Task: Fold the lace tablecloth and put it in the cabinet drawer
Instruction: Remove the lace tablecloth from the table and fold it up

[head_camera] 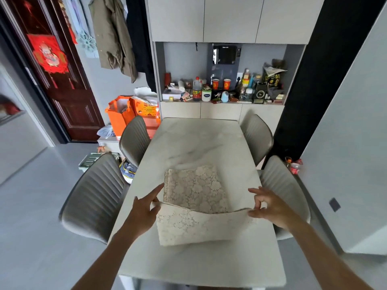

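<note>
- Our left hand (144, 208) pinches the left end of the raised edge of the lace tablecloth (195, 195), forefinger stretched forward.
- Our right hand (270, 206) grips the same edge at its right end between thumb and fingers.
- Between our hands the lifted fold sags slightly; beyond them the rest of the cloth lies flat on the marble table (201, 143).
- Grey chairs (94, 197) stand outside each hand; a cluttered cabinet (222, 109) stands beyond the table's far end.
</note>
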{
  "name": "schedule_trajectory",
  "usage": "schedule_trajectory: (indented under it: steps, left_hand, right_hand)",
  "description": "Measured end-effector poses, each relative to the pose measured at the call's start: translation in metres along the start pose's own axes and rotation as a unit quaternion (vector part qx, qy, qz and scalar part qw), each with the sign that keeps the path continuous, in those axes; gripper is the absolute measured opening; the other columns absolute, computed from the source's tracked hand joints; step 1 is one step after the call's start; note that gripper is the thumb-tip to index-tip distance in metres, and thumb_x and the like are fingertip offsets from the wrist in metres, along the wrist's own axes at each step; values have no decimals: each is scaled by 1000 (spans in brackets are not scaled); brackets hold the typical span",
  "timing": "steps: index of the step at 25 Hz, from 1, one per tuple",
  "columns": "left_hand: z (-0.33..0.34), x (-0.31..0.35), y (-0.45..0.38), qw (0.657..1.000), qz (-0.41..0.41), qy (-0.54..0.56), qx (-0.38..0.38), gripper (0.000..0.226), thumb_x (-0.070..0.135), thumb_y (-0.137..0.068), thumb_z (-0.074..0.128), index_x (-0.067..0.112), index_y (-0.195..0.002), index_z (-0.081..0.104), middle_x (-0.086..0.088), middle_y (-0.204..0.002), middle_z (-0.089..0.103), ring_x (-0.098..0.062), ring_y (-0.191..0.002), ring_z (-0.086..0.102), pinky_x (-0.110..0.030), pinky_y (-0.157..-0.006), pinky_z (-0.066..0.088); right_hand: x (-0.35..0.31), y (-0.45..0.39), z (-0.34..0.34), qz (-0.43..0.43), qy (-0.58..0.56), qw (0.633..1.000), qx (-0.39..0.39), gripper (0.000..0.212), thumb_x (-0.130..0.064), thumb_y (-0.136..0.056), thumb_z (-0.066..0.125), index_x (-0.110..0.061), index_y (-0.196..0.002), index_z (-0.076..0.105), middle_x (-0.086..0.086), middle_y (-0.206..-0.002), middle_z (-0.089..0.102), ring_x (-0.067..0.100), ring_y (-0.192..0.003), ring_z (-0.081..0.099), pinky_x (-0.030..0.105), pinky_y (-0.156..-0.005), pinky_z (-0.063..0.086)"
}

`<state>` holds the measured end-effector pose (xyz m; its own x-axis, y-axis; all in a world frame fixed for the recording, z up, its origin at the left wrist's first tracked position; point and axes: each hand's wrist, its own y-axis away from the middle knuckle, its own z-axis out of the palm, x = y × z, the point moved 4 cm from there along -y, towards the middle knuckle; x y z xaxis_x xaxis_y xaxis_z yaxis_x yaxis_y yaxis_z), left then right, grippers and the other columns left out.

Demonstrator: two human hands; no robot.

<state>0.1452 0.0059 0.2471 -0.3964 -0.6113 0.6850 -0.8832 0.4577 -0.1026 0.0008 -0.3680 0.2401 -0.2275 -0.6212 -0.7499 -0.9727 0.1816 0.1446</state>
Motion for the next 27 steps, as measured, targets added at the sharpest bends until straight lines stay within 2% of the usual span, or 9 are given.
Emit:
schedule_trajectory:
  steps: [4,7,11,16,18,20,23,25,27]
  left_hand:
    - [-1,-2,-9,999,-33,-20,6,59,9,-98,53,29,-150,34,2,-94,62,-18,-93,62,-58,-111,31]
    - [7,-24,-33,996,-82,-38,-10,55,13,-99,52,31,-149,36,3,-99,62,-24,-102,62,-58,-107,36]
    - [26,-62,-76,995,-99,33,3,48,12,-96,56,23,-142,49,-2,-92,61,-21,-89,61,-39,-91,48]
    - [23,-87,-174,992,-107,70,17,46,11,-94,59,24,-138,52,-5,-92,60,-19,-84,62,-23,-74,43]
    - [-7,-65,-229,994,-66,81,43,48,7,-94,57,20,-140,51,-5,-91,59,-21,-77,62,-18,-66,43]
    - [-64,-20,-286,988,13,83,126,47,3,-95,53,15,-140,51,-6,-93,58,-19,-82,60,-10,-67,43]
    - [-175,73,-330,924,165,183,291,50,2,-94,50,13,-142,47,-3,-92,59,-8,-83,55,-12,-87,46]
    - [-234,126,-318,869,271,212,355,54,4,-91,52,10,-144,43,3,-85,57,-1,-85,55,-14,-94,43]
    - [-257,151,-285,846,324,208,369,57,0,-88,54,10,-144,43,11,-85,59,7,-91,56,-12,-98,38]
  right_hand:
    - [-6,-14,3,-1,10,999,45,31,-29,-73,85,-22,-61,57,-12,-144,50,8,-144,26,33,-108,22]
    - [-8,-45,13,11,19,997,76,30,-27,-75,83,-20,-63,56,-5,-141,54,15,-140,36,41,-110,28]
    - [5,-98,32,53,10,991,123,30,-27,-77,79,-15,-65,54,-5,-132,62,18,-120,56,48,-104,37]
    - [-12,-187,16,94,39,968,229,33,-24,-76,79,-17,-61,51,4,-103,70,26,-91,67,46,-88,49]
    - [-57,-224,-16,47,68,959,270,39,-21,-74,80,-21,-56,45,3,-84,65,30,-86,64,43,-77,48]
    - [-120,-253,-65,-22,77,935,346,36,-23,-77,78,-19,-58,48,2,-80,62,30,-89,62,42,-76,49]
    - [-213,-251,-156,-134,4,832,538,27,-28,-82,74,-9,-70,60,1,-117,68,17,-121,56,39,-102,46]
    - [-262,-223,-196,-206,-62,775,594,25,-31,-82,73,-14,-72,57,-10,-129,61,5,-129,46,20,-108,36]
    - [-286,-186,-206,-241,-85,749,611,23,-33,-82,72,-21,-73,55,-17,-134,55,-7,-127,40,4,-103,26]
